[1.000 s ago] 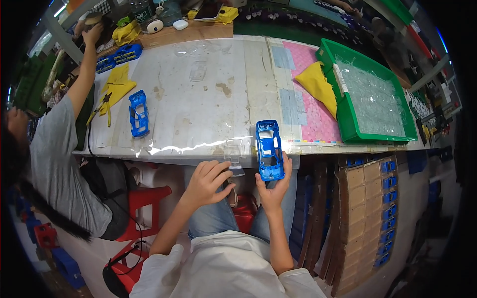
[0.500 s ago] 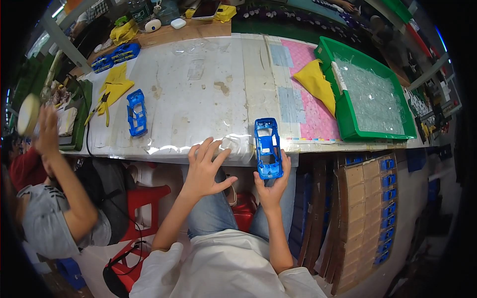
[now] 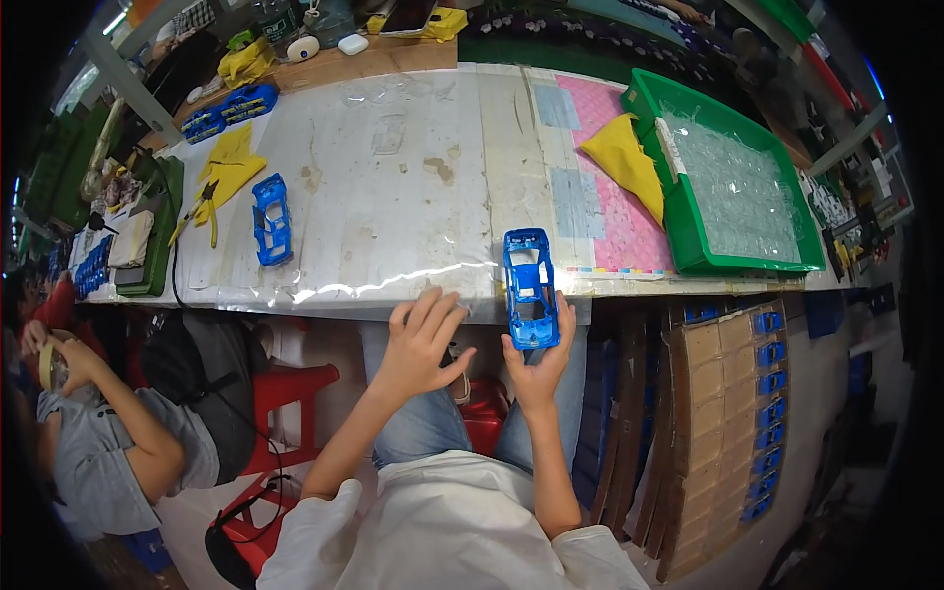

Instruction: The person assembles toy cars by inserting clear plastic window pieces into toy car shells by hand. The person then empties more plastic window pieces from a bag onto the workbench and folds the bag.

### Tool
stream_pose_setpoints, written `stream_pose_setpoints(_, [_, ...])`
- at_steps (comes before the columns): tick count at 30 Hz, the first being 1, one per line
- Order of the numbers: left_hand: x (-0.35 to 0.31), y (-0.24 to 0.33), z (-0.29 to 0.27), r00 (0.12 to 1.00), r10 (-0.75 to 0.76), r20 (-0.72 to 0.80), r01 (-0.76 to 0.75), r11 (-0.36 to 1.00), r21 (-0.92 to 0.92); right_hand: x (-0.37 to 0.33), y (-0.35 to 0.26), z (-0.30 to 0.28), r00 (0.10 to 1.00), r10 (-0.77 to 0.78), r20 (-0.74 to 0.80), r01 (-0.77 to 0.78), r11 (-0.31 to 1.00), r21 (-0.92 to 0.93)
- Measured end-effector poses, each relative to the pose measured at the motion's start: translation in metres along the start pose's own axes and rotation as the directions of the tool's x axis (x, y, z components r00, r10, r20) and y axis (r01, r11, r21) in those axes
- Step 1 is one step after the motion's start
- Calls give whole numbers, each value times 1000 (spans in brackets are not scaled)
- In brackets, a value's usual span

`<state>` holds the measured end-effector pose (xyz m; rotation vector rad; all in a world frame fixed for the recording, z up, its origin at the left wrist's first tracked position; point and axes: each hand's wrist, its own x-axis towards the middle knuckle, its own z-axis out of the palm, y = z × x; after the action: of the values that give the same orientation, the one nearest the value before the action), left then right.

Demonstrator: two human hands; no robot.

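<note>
My right hand (image 3: 538,366) grips a blue plastic toy car body (image 3: 529,288) by its near end, holding it over the front edge of the white worktable (image 3: 413,177). My left hand (image 3: 421,341) hovers just to the left of it at the table edge, fingers spread and holding nothing. A second blue car body (image 3: 271,220) lies on the table to the far left, out of reach of both hands.
A green tray (image 3: 688,254) holding clear plastic pieces stands at the right, a yellow cloth (image 3: 622,159) beside it on a pink mat (image 3: 615,202). Yellow cloths and pliers (image 3: 202,208) lie at left. A seated person (image 3: 93,433) is at lower left. Stacked cardboard (image 3: 718,413) stands under the table.
My left hand has lifted off my lap toward the table edge and spread its fingers. The person at left has lowered an arm from the table and sat back.
</note>
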<state>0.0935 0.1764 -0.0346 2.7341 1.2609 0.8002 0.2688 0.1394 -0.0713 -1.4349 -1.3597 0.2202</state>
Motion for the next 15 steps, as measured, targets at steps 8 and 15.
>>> stream_pose_setpoints(8, [-17, 23, 2, 936, 112, -333, -87, 992, 89, -6, -4, 5, 998, -65, -26, 63, 996, -67])
stream_pose_setpoints(15, [4, 54, -3, 882, 144, -449, -152, 988, 17, -18, -4, 14, 992, -107, -72, 102, 992, -79])
